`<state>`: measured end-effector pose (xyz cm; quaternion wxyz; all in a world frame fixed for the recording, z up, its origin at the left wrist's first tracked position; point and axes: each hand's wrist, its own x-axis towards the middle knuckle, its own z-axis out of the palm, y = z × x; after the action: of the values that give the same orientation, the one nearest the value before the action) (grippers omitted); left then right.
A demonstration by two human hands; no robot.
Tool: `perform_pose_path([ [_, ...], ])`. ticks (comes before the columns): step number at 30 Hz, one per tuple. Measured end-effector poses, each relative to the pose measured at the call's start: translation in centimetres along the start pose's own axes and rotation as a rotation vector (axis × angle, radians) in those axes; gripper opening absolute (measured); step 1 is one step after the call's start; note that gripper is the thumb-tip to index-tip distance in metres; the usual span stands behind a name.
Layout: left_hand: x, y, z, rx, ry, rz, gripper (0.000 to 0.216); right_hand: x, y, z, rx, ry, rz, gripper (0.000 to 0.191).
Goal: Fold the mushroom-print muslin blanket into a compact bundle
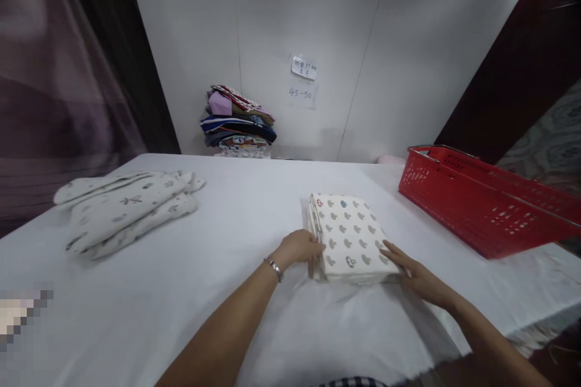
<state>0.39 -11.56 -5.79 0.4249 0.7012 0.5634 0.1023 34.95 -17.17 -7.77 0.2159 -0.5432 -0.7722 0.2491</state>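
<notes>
A folded cream cloth (348,234) printed with grey shapes lies on the white table (236,266), a little right of centre. My left hand (300,247) presses against the cloth's left edge, fingers curled toward it. My right hand (415,275) lies at the cloth's near right corner, fingers stretched out and touching it. Neither hand lifts the cloth. A bracelet circles my left wrist.
A loosely folded white patterned garment (124,208) lies at the left of the table. A red plastic basket (481,202) stands at the right. A stack of coloured folded clothes (238,124) sits against the white back wall, under a paper label (303,68).
</notes>
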Motion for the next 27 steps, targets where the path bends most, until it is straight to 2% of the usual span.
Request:
perform_pose_path([
  [3,0.7,-0.7,0.3,-0.035,0.225,-0.015,0.034,1.1,-2.1,-0.8,0.080,0.036,0.036,0.050],
  [5,1.4,-1.3,0.5,-0.120,0.385,-0.028,0.036,3.4,-3.8,-0.6,0.094,0.113,0.032,0.050],
  [6,1.8,-1.5,0.7,-0.194,0.420,-0.036,0.038,5.0,-4.7,-0.3,0.081,0.144,0.030,0.052],
  [10,2.8,-1.9,1.4,-0.641,0.339,-0.087,0.052,12.9,-7.6,2.3,-0.073,0.235,-0.055,0.062],
  [12,3.2,-2.0,1.7,-0.787,0.322,-0.100,0.050,16.5,-8.8,4.4,-0.177,0.249,-0.045,0.064],
  [14,3.6,-2.1,2.0,-0.850,0.325,-0.085,0.042,19.1,-9.9,7.0,-0.282,0.188,-0.002,0.064],
  [16,3.9,-2.4,2.3,-0.860,0.331,-0.066,0.033,20.4,-10.6,9.8,-0.381,0.078,-0.019,0.064],
  [18,4.2,-2.7,2.4,-0.827,0.347,-0.058,0.030,20.6,-10.9,11.9,-0.458,0.053,-0.065,0.067],
  [20,4.4,-2.9,2.4,-0.767,0.357,-0.041,0.030,20.4,-10.9,13.1,-0.498,0.059,-0.087,0.069],
  [23,4.2,-2.9,2.4,-0.598,0.386,0.025,0.032,20.2,-10.9,12.8,-0.470,0.018,-0.066,0.068],
  [27,3.6,-2.4,2.7,-0.375,0.443,0.057,0.046,20.8,-10.3,9.6,-0.196,-0.071,-0.022,0.056],
])
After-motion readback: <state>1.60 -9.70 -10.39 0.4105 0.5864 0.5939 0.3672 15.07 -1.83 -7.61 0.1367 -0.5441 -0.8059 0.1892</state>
